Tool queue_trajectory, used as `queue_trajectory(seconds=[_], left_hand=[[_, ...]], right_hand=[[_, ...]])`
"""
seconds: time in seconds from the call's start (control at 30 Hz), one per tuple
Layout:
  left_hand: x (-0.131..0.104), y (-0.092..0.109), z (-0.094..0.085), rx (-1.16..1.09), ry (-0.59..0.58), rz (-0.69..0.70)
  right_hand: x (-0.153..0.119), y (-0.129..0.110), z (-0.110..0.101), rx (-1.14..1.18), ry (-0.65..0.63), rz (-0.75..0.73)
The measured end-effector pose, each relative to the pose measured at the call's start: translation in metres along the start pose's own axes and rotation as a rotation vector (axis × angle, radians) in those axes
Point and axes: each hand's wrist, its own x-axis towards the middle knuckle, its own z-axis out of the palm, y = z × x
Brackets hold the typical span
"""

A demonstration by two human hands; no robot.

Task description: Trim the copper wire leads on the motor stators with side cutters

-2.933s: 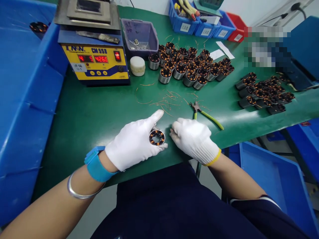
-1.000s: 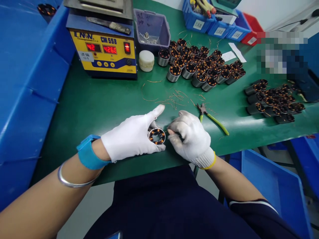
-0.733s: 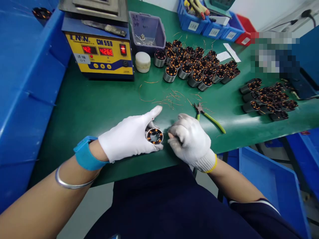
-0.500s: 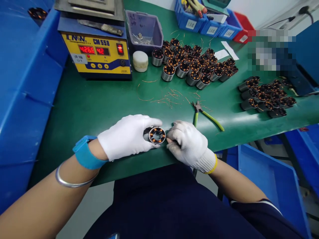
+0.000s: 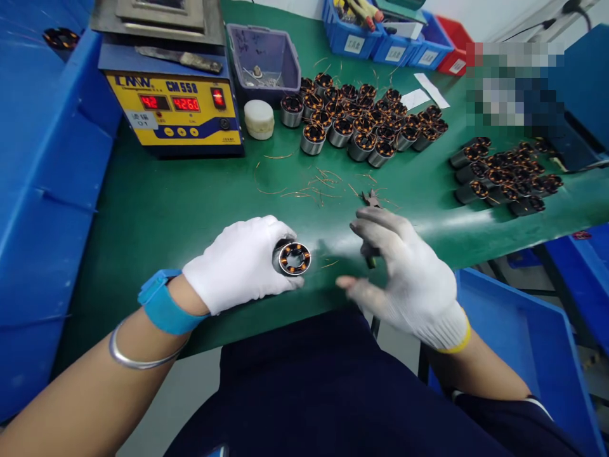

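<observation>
In a white glove, my left hand (image 5: 240, 263) is closed around a motor stator (image 5: 294, 259), a metal ring with copper windings inside. Its round open end faces right and up. My right hand (image 5: 399, 273), also gloved, has thumb and fingers apart and nothing between them; it is slightly blurred. Under its fingers lie the wire cutters (image 5: 371, 198), whose jaws show while most of the green handles are hidden. A thin copper wire piece (image 5: 329, 264) rests on the green table between my hands.
Copper wire scraps (image 5: 318, 184) lie mid-table. Behind them stand several stators (image 5: 340, 132), with a second group (image 5: 499, 174) at right. A yellow-fronted soldering unit (image 5: 176, 111), white round container (image 5: 259, 119) and purple bin (image 5: 264, 60) stand at back left. Blue trays (image 5: 518, 330) flank the table.
My right hand has left the stator, moved right and spread its fingers over the wire cutters. A wire piece now shows on the table. My left hand keeps holding the stator.
</observation>
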Motion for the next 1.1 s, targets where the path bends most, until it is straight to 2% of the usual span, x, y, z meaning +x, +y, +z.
queue_trajectory(seconds=[0.03,0.13,0.23,0.37,0.5,0.63,0.8,1.0,1.1], left_hand=[[-0.002,-0.001,0.000,-0.007,0.037,0.024],[-0.009,0.000,0.000,-0.073,0.138,0.133],[-0.010,0.004,0.002,-0.137,0.087,0.179],[-0.007,0.006,0.006,-0.164,0.043,0.159],[-0.004,0.008,0.011,-0.190,0.072,0.180],[-0.002,0.011,0.016,-0.217,0.098,0.215],[-0.001,0.015,0.025,-0.165,0.165,0.223],[0.001,0.017,0.041,-0.126,0.302,0.244],[0.002,0.016,0.045,-0.123,0.356,0.278]], right_hand=[[-0.001,-0.007,-0.001,0.074,-0.001,0.000],[0.001,-0.023,0.016,0.129,-0.152,0.081],[0.005,-0.025,0.042,0.078,-0.253,0.218],[0.007,-0.016,0.056,0.047,-0.228,0.170],[0.009,-0.010,0.050,0.086,-0.259,0.166],[0.008,-0.001,0.040,0.256,-0.295,0.196],[0.002,0.007,0.034,0.359,-0.282,0.236],[-0.002,0.014,0.025,0.400,-0.235,0.156],[0.006,0.024,0.007,0.373,-0.081,0.028]])
